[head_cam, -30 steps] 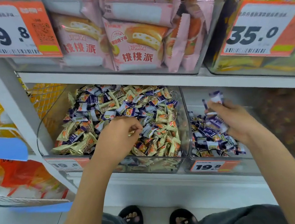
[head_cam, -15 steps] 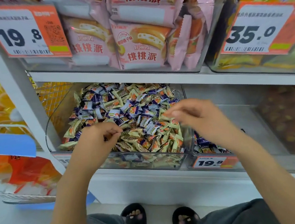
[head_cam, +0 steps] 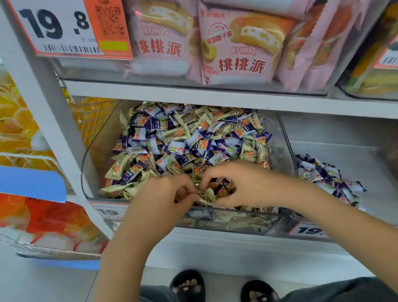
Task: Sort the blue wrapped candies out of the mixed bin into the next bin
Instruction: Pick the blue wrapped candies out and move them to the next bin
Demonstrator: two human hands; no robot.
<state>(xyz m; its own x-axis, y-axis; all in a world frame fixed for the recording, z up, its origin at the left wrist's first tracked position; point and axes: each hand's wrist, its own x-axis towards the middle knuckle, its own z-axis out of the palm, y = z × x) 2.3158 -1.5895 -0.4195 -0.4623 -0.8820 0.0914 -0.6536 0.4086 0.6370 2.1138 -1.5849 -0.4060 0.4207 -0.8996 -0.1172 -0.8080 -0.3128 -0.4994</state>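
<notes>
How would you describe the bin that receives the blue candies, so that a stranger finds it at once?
Find the white shelf under the pink snack packs. Two clear bins sit below it, and the receiving bin is the right one. It holds only a small pile of blue wrapped candies, while the mixed bin is heaped with gold and blue ones.

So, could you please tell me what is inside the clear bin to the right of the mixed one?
The next bin holds a small pile of blue wrapped candies against its left side. The right hand and forearm cover the pile's front-left edge, so nothing there can be seen.
</notes>
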